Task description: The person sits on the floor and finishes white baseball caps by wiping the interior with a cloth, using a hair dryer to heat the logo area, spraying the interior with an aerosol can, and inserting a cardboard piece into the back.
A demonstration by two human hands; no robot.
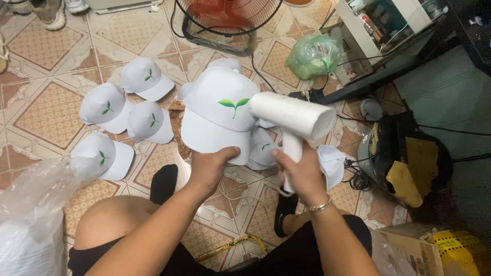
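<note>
White cap [217, 110] with a green sprout print, held up in front of a white handheld dryer [294, 116].

Head view: the left hand [209, 166] grips the cap by the edge of its brim, thumb on top, forearm reaching up from the knee. The right hand [302, 174] is clenched round the dryer's handle, wrist cocked and wearing a bracelet, the barrel lying just right of the cap's crown, nearly touching it. Left of the cap, four more caps [125, 110] lie on the tiled floor [41, 102]; behind it stands a fan [225, 18]. Judged from this, the barrel sits so close that the fabric or print might scorch, and the brim-edge pinch could let the cap slip.
</note>
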